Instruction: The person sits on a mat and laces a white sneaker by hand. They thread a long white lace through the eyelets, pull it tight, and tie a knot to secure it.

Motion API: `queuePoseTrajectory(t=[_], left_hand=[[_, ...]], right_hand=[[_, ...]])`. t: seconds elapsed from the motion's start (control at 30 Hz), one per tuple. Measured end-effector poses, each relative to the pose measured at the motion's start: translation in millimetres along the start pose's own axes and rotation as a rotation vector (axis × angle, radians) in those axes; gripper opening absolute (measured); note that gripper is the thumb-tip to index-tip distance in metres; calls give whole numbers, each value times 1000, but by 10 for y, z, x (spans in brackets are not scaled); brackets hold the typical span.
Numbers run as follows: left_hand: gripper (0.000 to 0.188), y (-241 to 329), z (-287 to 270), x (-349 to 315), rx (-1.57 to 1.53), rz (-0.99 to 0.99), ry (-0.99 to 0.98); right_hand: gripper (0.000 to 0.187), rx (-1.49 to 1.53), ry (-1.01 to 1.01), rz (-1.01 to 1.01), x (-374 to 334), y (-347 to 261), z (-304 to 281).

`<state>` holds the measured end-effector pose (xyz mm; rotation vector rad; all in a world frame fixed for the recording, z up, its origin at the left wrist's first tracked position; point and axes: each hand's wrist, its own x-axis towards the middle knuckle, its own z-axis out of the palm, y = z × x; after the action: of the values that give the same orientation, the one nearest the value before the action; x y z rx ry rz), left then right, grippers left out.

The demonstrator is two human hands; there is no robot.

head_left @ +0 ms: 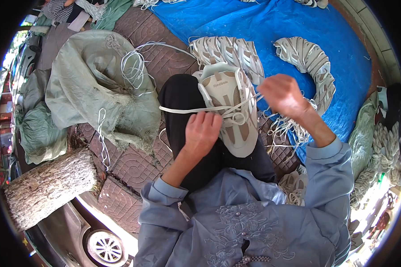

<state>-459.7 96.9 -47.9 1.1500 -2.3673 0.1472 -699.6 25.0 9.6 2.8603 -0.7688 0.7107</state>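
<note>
A white and beige sneaker (243,133) rests on my lap, its toe toward me. My left hand (202,132) is closed at the shoe's left side, fingers curled against a flat white shoelace (182,110). The lace's loose end reaches left across my dark trouser leg. To the right of the shoe, my right hand (283,95) is closed in a pinch on another stretch of lace running up from the shoe. Between the hands, the laces cross over the tongue, with a small loop below. My right fingers are slightly blurred.
Rows of similar sneakers (309,58) curve across a blue tarp (361,49) ahead. A pale green sack (75,84) with loose laces (133,66) lies left. A rough stone block (53,187) and a car wheel (106,247) are at lower left. More laces (287,129) hang right.
</note>
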Motion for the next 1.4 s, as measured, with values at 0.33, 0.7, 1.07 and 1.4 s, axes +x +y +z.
queuePoseTrajectory(t=[0.33,0.7,1.07,1.4], left_hand=[[22,22,-105,94,-230,-58,7],[16,-44,-102,130,-159,156,-181],[12,62,23,34,133,50,-52],[24,-110,-186,192,-203,-144,139]], right_hand=[[11,93,46,285,-42,260,139],[11,301,15,341,26,37,320],[4,146,196,155,155,109,108],[23,197,41,478,-147,243,317]])
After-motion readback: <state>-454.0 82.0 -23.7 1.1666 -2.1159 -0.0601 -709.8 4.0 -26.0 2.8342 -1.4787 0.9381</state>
